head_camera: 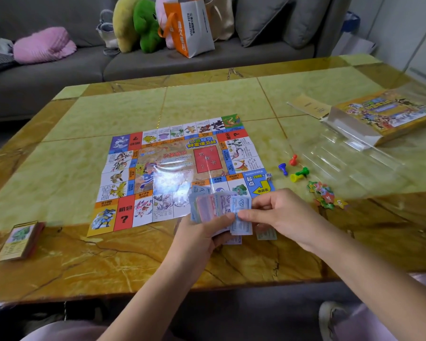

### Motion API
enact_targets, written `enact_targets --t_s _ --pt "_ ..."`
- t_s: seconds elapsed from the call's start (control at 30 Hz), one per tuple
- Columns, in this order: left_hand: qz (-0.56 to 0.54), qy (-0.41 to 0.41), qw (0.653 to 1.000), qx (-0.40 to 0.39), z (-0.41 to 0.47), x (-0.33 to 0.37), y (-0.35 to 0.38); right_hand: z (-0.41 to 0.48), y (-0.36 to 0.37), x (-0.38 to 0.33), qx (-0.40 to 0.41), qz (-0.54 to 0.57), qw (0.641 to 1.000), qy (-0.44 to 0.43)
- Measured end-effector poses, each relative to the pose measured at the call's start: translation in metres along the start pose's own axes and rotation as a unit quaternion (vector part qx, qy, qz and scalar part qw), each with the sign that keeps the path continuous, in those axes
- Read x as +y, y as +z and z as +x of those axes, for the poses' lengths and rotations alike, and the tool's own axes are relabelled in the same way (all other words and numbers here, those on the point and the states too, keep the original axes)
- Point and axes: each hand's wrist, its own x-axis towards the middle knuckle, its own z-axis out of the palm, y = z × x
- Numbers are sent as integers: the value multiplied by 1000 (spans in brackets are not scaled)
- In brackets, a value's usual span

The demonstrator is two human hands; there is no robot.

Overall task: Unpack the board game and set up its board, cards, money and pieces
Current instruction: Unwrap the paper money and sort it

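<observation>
Yellow marble table (84, 254), grey sofa (59, 77) behind. Board (172, 153) lies flat mid-table; card deck (20, 239) near the left edge; pawns (293, 168) right of the board. Left hand (202, 232) grips a fanned stack of money (214, 205) over the board's near edge; right hand (280, 212) pinches one blue note (241, 217) from it. Risk: the loose fan slips, scattering and mixing denominations. Notes under the hands mostly hidden; values blurred; glare masks the board's centre.
</observation>
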Motion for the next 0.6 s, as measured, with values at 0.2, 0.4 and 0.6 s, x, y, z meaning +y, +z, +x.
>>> enact_targets --t_s 0.2,0.4,0.6 --pt "23 14 1000 -4 0 1 -2 -2 -4 3 12 1 1000 6" --pt "91 18 995 24 5 -2 -2 -8 -10 4 -4 -58 998 -25" --pt "88 17 995 47 13 -2 3 -15 -58 9 96 -178 979 41"
